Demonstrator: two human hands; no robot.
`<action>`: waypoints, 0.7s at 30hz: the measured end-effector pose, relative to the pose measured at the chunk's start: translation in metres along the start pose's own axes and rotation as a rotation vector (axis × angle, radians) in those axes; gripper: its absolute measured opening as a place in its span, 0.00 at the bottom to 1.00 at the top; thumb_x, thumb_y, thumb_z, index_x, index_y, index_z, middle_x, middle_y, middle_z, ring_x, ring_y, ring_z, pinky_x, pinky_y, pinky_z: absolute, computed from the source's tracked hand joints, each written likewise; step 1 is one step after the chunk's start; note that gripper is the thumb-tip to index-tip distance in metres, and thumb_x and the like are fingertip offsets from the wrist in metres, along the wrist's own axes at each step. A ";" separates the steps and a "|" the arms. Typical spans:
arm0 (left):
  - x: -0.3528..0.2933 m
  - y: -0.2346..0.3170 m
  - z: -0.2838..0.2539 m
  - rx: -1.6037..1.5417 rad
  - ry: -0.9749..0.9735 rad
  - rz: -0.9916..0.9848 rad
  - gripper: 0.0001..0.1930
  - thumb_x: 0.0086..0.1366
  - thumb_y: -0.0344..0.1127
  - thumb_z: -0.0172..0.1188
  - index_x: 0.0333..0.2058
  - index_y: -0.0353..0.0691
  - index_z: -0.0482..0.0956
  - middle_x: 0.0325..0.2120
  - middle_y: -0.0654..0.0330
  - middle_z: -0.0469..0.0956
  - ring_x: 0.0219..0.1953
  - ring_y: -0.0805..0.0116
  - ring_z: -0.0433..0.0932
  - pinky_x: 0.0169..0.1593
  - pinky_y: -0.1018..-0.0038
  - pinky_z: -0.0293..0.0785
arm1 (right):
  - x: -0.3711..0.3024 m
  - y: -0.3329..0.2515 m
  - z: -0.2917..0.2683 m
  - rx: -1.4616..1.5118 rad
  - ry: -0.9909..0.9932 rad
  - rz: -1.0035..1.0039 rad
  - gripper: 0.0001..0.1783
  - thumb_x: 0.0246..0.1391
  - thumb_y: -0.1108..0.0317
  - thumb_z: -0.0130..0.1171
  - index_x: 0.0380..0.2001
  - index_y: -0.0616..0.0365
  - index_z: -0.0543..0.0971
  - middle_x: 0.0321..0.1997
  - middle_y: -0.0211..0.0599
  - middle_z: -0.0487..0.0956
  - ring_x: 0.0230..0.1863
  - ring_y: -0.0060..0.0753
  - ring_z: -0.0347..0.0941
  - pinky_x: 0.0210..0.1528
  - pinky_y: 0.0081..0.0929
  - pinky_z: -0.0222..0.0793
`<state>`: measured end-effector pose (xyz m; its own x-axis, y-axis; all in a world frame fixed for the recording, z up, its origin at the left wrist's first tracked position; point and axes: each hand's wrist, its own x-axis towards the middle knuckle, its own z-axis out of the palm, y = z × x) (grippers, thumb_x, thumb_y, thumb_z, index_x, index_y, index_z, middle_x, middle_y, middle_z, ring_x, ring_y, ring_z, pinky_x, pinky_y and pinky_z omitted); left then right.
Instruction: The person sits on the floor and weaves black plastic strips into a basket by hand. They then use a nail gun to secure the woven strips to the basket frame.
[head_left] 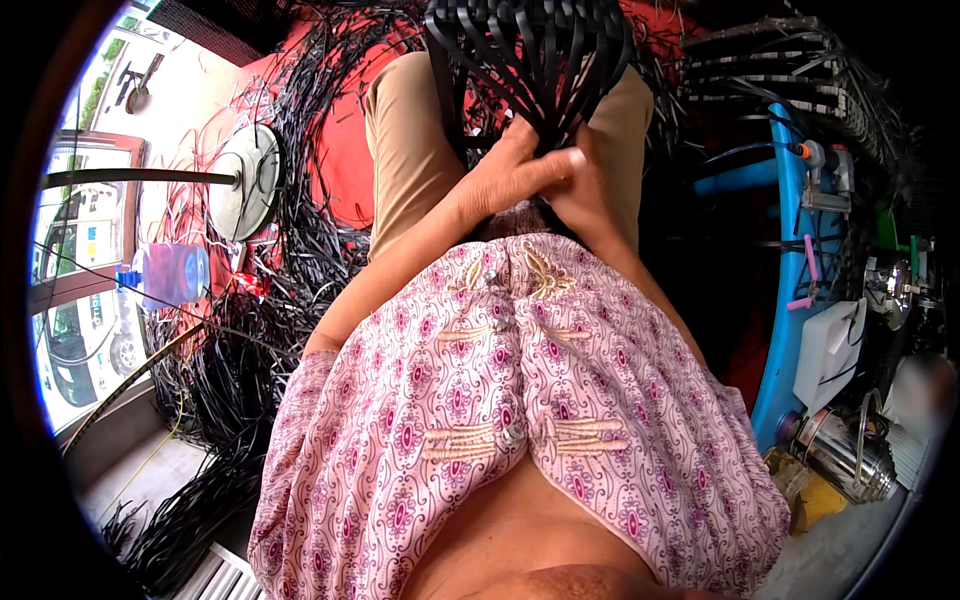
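Between my knees, at the top of the view, is a black woven basket or frame of flat plastic strips (530,50), whose strips narrow down to a bunch at my hands. My left hand (510,172) is closed round the lower end of the bunch, its thumb stretched across toward the right. Lower and to the right, my right hand (585,200) meets it, closed at the same bunch. The fingertips of both hands are mostly hidden behind the strips and each other.
A heap of loose black strips (225,390) lies left, beside a round grey base with a pole (245,185) and a clear bottle (175,275). On the right stand a blue plastic edge (785,300), a white container (830,350), a steel flask (850,455) and a black basket (780,65).
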<state>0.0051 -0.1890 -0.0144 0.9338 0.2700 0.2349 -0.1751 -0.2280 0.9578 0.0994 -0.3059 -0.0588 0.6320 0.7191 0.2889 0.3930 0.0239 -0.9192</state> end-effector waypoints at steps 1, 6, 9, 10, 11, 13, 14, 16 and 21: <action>0.001 0.011 -0.003 0.139 -0.059 0.105 0.42 0.70 0.51 0.61 0.71 0.32 0.53 0.69 0.47 0.59 0.72 0.56 0.55 0.73 0.64 0.49 | -0.002 -0.003 0.000 0.137 0.002 -0.009 0.41 0.48 0.65 0.71 0.65 0.58 0.66 0.56 0.51 0.76 0.57 0.53 0.75 0.58 0.42 0.71; -0.002 0.081 -0.001 0.152 -0.081 0.049 0.45 0.66 0.59 0.63 0.67 0.28 0.59 0.63 0.42 0.67 0.68 0.50 0.62 0.71 0.61 0.55 | -0.029 -0.044 0.017 0.300 -0.198 0.219 0.39 0.49 0.66 0.73 0.64 0.59 0.68 0.56 0.42 0.77 0.57 0.39 0.74 0.58 0.37 0.71; 0.007 0.109 -0.005 -0.384 -0.080 -0.113 0.37 0.66 0.59 0.63 0.58 0.28 0.69 0.53 0.50 0.77 0.58 0.64 0.73 0.63 0.70 0.66 | -0.021 -0.027 -0.001 0.534 -0.677 0.452 0.25 0.50 0.67 0.73 0.51 0.61 0.78 0.49 0.35 0.80 0.49 0.28 0.76 0.53 0.28 0.73; 0.011 0.116 -0.004 -0.538 -0.028 -0.085 0.33 0.67 0.58 0.63 0.53 0.30 0.74 0.48 0.53 0.81 0.54 0.68 0.77 0.59 0.74 0.70 | -0.019 -0.029 0.000 0.458 -0.676 0.384 0.18 0.52 0.67 0.71 0.44 0.61 0.80 0.43 0.34 0.81 0.45 0.26 0.77 0.49 0.26 0.73; 0.023 0.125 -0.017 -0.627 -0.079 -0.104 0.31 0.72 0.53 0.58 0.59 0.29 0.69 0.55 0.40 0.76 0.60 0.51 0.76 0.63 0.59 0.71 | -0.019 -0.033 0.001 0.379 -0.673 0.317 0.11 0.54 0.68 0.70 0.37 0.62 0.82 0.37 0.32 0.82 0.40 0.23 0.77 0.45 0.24 0.73; 0.039 0.147 -0.031 -0.892 -0.016 -0.094 0.30 0.72 0.56 0.56 0.55 0.31 0.72 0.53 0.38 0.77 0.57 0.51 0.78 0.61 0.59 0.74 | -0.016 -0.060 -0.013 0.231 -0.692 0.293 0.09 0.60 0.66 0.64 0.34 0.61 0.83 0.26 0.30 0.80 0.32 0.19 0.76 0.38 0.25 0.71; 0.049 0.161 -0.038 -0.916 -0.011 -0.162 0.30 0.73 0.57 0.54 0.53 0.30 0.73 0.53 0.39 0.77 0.55 0.51 0.79 0.60 0.59 0.75 | -0.013 -0.081 -0.026 0.145 -0.646 0.203 0.07 0.59 0.66 0.65 0.33 0.59 0.83 0.27 0.27 0.80 0.31 0.19 0.75 0.36 0.23 0.71; 0.075 0.163 -0.056 -0.951 0.039 -0.164 0.33 0.73 0.62 0.51 0.55 0.32 0.75 0.58 0.42 0.75 0.58 0.47 0.75 0.63 0.54 0.69 | -0.007 -0.131 -0.053 0.099 -0.482 0.180 0.05 0.57 0.69 0.65 0.32 0.58 0.82 0.26 0.23 0.78 0.27 0.18 0.73 0.30 0.19 0.68; 0.122 0.165 -0.122 -0.632 -0.436 -0.046 0.39 0.62 0.60 0.67 0.60 0.34 0.73 0.59 0.48 0.75 0.63 0.54 0.72 0.68 0.58 0.64 | 0.065 -0.233 -0.149 -0.456 0.014 -0.037 0.14 0.55 0.58 0.69 0.36 0.58 0.82 0.28 0.26 0.81 0.30 0.17 0.74 0.35 0.23 0.70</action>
<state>0.0517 -0.0801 0.1927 0.9602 -0.1567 0.2313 -0.1555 0.3881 0.9084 0.1487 -0.3684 0.2141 0.6196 0.7140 0.3262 0.6675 -0.2606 -0.6975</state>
